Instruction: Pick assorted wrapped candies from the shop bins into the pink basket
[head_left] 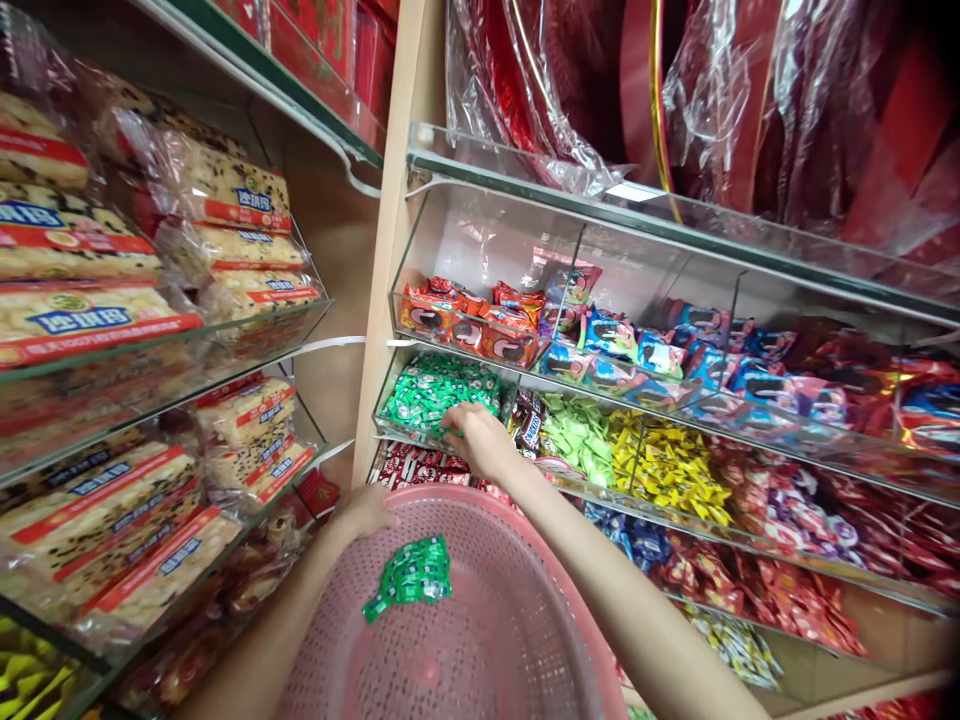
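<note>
Filling a see-through compartment (397, 431) on the shelf straight ahead, the green-wrapped candies (429, 388) lie in a loose heap, and a smaller green pile (420, 572) of similar pieces rests inside the pink basket (555, 590), toward the far left of its floor. Each candy looks small and light, probably hard inside a slick, crinkly wrapper, so single pieces may slide out of a loose pinch; gathering several from above with cupped fingers seems surer. The basket appears to be thin, slightly flexible plastic, light for its width and best held at the rim. The right hand (472, 432) is at the front right of the green heap, fingers bent down over the compartment's edge; whether any candy is pinched there cannot be told. The left hand (367, 510) grips the basket's far left rim, its fingers partly hidden, with the smaller pile just below and to the right of it. The basket sits below and in front of the heap, between the two forearms. Right of the heap come dark-wrapped bars (527, 424), pale green sweets (577, 440) and yellow sweets (664, 465); red-and-white sweets (412, 465) lie beneath, orange-red packets (472, 325) above. Farther left, packaged cakes (97, 322) are stacked on another rack.
</note>
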